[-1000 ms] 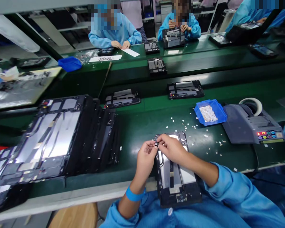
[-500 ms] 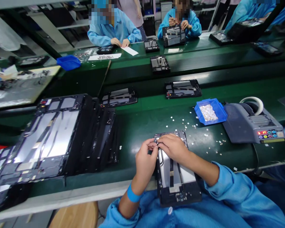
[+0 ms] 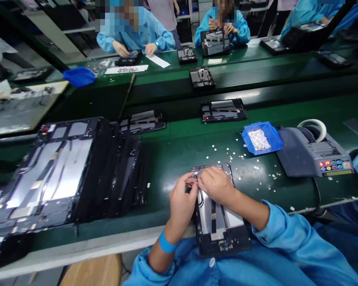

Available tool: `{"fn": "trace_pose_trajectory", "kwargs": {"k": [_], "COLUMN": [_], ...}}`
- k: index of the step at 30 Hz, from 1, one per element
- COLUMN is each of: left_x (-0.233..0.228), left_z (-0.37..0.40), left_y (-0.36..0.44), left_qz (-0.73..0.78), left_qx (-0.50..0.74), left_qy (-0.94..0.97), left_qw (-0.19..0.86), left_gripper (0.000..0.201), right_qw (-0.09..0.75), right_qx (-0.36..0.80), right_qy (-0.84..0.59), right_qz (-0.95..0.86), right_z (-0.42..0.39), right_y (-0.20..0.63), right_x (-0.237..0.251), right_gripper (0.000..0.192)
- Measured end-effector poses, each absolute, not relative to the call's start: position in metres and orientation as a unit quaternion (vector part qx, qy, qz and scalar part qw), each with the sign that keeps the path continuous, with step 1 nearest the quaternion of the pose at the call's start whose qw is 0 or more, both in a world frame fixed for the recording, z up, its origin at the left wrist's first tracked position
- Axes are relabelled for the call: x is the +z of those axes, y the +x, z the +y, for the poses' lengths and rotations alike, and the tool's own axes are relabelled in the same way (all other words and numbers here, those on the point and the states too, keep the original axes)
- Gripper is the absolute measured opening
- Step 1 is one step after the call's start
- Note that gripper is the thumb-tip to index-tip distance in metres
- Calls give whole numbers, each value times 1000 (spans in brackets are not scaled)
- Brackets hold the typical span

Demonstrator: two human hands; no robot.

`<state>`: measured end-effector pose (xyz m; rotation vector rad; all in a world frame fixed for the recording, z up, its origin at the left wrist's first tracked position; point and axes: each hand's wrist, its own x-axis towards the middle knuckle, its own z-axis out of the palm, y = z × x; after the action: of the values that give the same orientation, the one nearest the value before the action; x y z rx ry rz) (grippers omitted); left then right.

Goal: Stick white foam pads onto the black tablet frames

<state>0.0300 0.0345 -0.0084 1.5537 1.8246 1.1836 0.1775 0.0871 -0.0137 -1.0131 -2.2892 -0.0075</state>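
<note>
Both hands meet at the far end of the tablet (image 3: 219, 222): the left hand (image 3: 181, 202) pinches a tiny part there, the right hand (image 3: 216, 184) presses beside it, fitting looks unfinished.

– What was lying at the lower centre of the frame?

– An opened tablet chassis (image 3: 219, 222), black-framed with silvery plates and dark strips inside. It lay flat, long side running away from the viewer, its near end overhanging the green table's edge, its far end partly covered.
</note>
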Motion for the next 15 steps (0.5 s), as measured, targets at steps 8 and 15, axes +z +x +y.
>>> {"fn": "trace_pose_trajectory", "kwargs": {"k": [8, 15], "left_x": [-13, -11], "left_z": [44, 55], "left_y": [24, 28], "left_qz": [627, 596], "left_qx": [487, 524], "left_qy": [435, 383], "left_qw": [426, 472], "left_gripper": [32, 35], "right_qw": [287, 112], "right_qx": [38, -28], "right_qy": [-538, -760], "right_qz": [-792, -639], "right_z": [133, 158], "right_y": [246, 344], "right_x": [11, 27], "right_gripper": [17, 25]}}
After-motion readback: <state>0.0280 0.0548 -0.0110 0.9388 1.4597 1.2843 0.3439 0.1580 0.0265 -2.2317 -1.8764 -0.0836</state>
